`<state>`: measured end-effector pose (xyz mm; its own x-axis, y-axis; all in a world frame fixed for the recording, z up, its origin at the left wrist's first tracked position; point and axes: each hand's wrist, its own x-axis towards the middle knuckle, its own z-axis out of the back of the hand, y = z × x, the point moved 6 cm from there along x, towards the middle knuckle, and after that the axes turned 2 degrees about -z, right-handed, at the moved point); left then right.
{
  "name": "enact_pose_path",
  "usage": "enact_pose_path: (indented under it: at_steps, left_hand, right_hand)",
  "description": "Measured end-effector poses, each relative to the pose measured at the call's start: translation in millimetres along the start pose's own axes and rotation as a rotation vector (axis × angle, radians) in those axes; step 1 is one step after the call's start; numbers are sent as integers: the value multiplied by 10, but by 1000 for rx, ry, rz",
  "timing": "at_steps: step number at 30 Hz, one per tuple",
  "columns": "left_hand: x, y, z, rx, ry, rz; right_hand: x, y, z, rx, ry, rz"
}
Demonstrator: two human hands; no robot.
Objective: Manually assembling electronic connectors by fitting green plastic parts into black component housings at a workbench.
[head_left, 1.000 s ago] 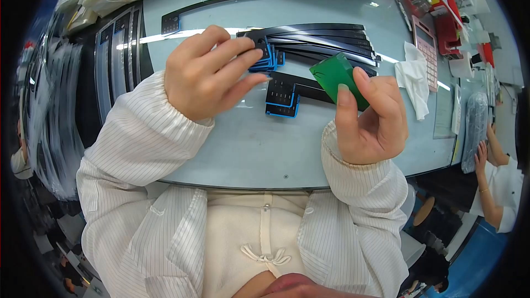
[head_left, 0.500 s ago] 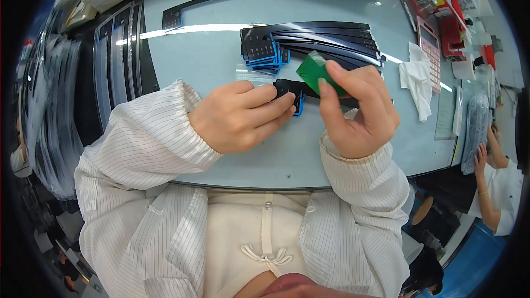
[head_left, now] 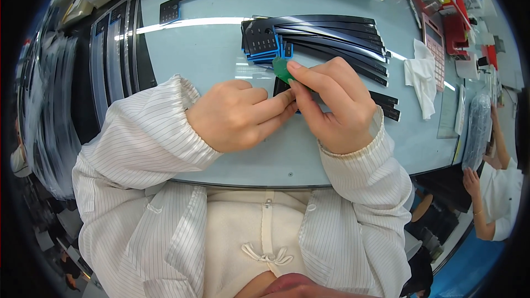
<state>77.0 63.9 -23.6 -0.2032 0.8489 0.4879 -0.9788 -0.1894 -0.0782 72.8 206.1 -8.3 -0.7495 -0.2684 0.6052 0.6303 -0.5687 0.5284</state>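
Note:
My right hand (head_left: 339, 105) pinches a flat green piece (head_left: 283, 70), perhaps a scraper, between thumb and fingers. Its edge meets a black panel strip (head_left: 280, 86) with a blue-edged end, lying on the table. My left hand (head_left: 234, 116) has its fingers bent together on that end of the strip; its thumb is mostly hidden. Just beyond, a fanned pile of similar black strips (head_left: 259, 38) spreads to the right, their wide ends with small markings and blue edges. Another such strip (head_left: 170, 12) lies alone at the far left.
Long clear-filmed pieces (head_left: 102, 58) lie on a dark mat at left, beside hanging plastic sheets (head_left: 55, 116). A white cloth (head_left: 420, 80) and pink calculator (head_left: 433, 58) are at right. Red holders (head_left: 455, 36) stand behind. Another person's hand (head_left: 472, 182) touches a plastic-wrapped bundle (head_left: 477, 132) far right.
My right hand has moved left and brought the green piece down onto the strip under my left fingers. My left hand stays nearly in place. The view has shifted slightly.

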Motion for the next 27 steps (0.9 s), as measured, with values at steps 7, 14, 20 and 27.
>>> enact_pose_path:
  at_steps: [7,14,20,27]
  left_hand:
    - [11,6,-15,4,12,14]
    - [24,13,14,7,-14,18]
    - [6,5,-9,-6,13,20]
    - [32,5,3,-3,28,11]
  right_hand:
    - [10,38,86,-36,5,-15]
    - [12,35,41,-24,2,12]
    - [7,60,96,-31,-9,8]
    - [5,47,107,-33,29,-2]
